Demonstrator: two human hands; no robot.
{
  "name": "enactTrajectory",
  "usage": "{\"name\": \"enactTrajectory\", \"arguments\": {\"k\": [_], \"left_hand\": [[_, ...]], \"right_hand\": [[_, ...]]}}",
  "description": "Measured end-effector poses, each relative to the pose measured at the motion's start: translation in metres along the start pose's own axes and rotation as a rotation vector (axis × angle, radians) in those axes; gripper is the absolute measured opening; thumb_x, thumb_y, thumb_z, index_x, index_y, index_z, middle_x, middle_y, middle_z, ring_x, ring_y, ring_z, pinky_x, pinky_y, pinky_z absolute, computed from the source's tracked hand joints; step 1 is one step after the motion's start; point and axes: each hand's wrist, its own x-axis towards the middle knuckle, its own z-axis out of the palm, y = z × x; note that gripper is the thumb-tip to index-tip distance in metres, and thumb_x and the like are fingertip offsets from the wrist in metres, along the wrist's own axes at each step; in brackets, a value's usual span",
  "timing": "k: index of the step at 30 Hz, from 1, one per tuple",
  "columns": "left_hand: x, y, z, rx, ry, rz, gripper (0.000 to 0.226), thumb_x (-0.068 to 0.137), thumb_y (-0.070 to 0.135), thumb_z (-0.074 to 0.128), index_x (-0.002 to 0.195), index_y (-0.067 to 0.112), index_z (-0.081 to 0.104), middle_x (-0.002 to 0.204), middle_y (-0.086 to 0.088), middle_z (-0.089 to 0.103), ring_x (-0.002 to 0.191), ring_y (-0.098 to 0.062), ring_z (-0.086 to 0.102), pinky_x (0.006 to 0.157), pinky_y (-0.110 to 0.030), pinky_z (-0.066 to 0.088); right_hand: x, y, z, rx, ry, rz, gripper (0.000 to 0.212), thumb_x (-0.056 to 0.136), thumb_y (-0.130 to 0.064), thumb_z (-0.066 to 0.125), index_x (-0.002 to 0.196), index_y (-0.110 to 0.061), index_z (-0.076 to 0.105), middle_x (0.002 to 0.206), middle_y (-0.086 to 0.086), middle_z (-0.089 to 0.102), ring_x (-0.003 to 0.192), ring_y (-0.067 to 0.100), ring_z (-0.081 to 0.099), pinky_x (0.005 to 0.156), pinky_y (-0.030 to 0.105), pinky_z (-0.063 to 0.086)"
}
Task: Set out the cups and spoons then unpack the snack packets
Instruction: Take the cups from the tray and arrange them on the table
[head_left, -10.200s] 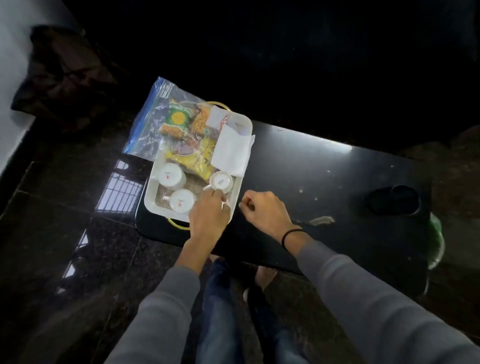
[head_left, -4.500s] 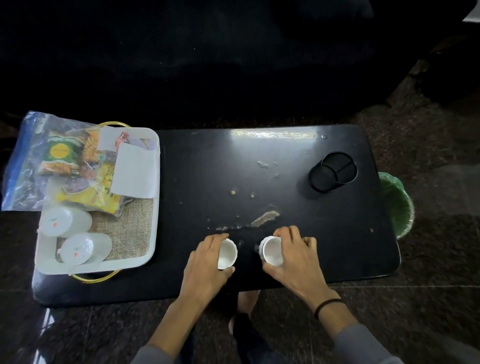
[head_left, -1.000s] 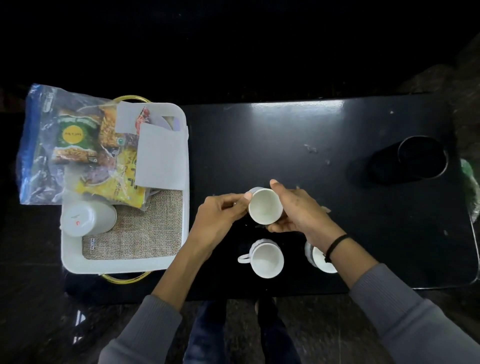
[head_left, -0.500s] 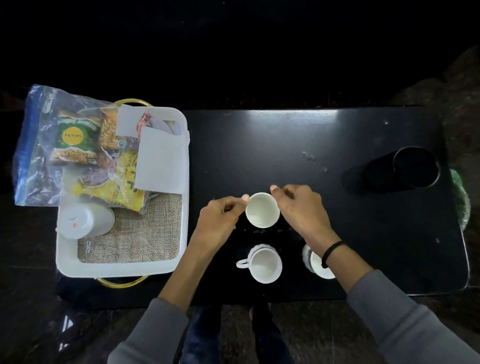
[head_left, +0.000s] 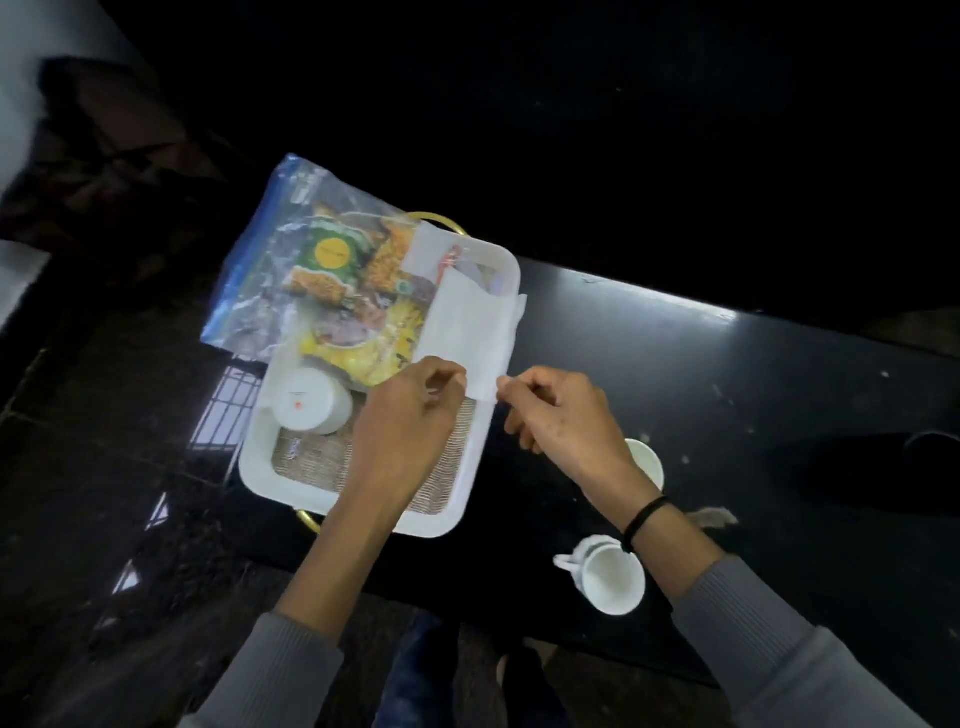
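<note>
Two hands that held a cup on the table (head_left: 727, 395) half a second ago are now over the tray (head_left: 258, 460). Your left hand (head_left: 410, 415) and right hand (head_left: 563, 421) each pinch the white napkin (head_left: 467, 327) by its near edge, fingers curled. The snack bag (head_left: 311, 260) lies far left, with an upside-down cup (head_left: 311, 400) near it. The near cup (head_left: 613, 584) and far cup (head_left: 648, 460) stand right of the tray.

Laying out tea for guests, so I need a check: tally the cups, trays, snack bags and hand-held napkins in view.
White cups: 3
White tray: 1
Zip bag of snack packets: 1
White napkin in left hand and right hand: 1
Total: 6
</note>
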Motion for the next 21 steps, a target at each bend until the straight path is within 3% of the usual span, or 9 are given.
{"name": "enactTrajectory", "arguments": {"k": [2,5,8,10,13,17,21], "left_hand": [[0.000,-0.016,-0.027,0.065,0.091,0.016,0.015,0.097,0.031,0.062,0.109,0.031,0.071,0.098,0.013,0.067,0.083,-0.003,0.066,0.075,-0.031,0.053],[-0.001,-0.041,-0.054,0.296,0.238,0.069,0.025,0.090,0.025,0.070,0.116,0.026,0.072,0.115,0.001,0.067,0.114,-0.021,0.057,0.098,-0.045,0.046],[0.000,-0.066,-0.067,0.446,0.182,0.033,0.050,0.083,0.025,0.079,0.130,0.020,0.063,0.129,-0.003,0.064,0.127,-0.029,0.049,0.101,-0.047,0.037],[0.003,-0.082,-0.071,0.452,0.112,0.011,0.065,0.078,0.026,0.085,0.135,0.013,0.057,0.131,-0.008,0.060,0.123,-0.033,0.052,0.098,-0.051,0.042],[0.006,-0.096,-0.073,0.519,0.104,0.120,0.065,0.076,0.024,0.087,0.132,0.005,0.059,0.126,-0.016,0.059,0.112,-0.040,0.057,0.085,-0.054,0.050],[0.010,-0.108,-0.074,0.585,0.147,0.166,0.067,0.076,0.024,0.085,0.135,0.007,0.057,0.132,-0.017,0.058,0.119,-0.040,0.055,0.086,-0.050,0.050],[0.018,-0.114,-0.077,0.577,0.128,0.180,0.074,0.077,0.035,0.086,0.139,0.011,0.055,0.121,-0.014,0.064,0.103,-0.037,0.065,0.075,-0.047,0.053]], "right_hand": [[0.005,-0.017,0.026,0.011,-0.091,-0.029,0.028,0.095,-0.043,0.062,0.081,-0.021,0.073,0.068,-0.005,0.076,0.055,0.007,0.072,0.060,0.025,0.057],[0.013,-0.034,0.065,0.068,-0.201,-0.030,0.022,0.097,-0.033,0.064,0.086,-0.017,0.075,0.077,-0.001,0.079,0.065,0.014,0.077,0.063,0.026,0.060],[0.024,-0.039,0.101,0.083,-0.254,-0.009,0.015,0.095,-0.024,0.065,0.099,-0.014,0.076,0.091,0.005,0.080,0.082,0.020,0.078,0.074,0.033,0.064],[0.028,-0.039,0.120,0.109,-0.294,0.016,0.020,0.096,-0.022,0.065,0.112,-0.013,0.074,0.102,0.006,0.078,0.091,0.020,0.076,0.079,0.036,0.065],[0.032,-0.037,0.136,0.220,-0.342,0.086,0.020,0.096,-0.017,0.065,0.113,-0.013,0.073,0.098,0.004,0.078,0.088,0.015,0.076,0.076,0.029,0.064],[0.034,-0.034,0.145,0.252,-0.333,0.127,0.020,0.096,-0.018,0.066,0.113,-0.011,0.073,0.101,0.006,0.079,0.094,0.021,0.077,0.081,0.034,0.064],[0.033,-0.031,0.144,0.261,-0.359,0.147,0.024,0.097,-0.021,0.066,0.118,-0.011,0.072,0.103,0.005,0.079,0.092,0.018,0.078,0.078,0.028,0.064]]}}
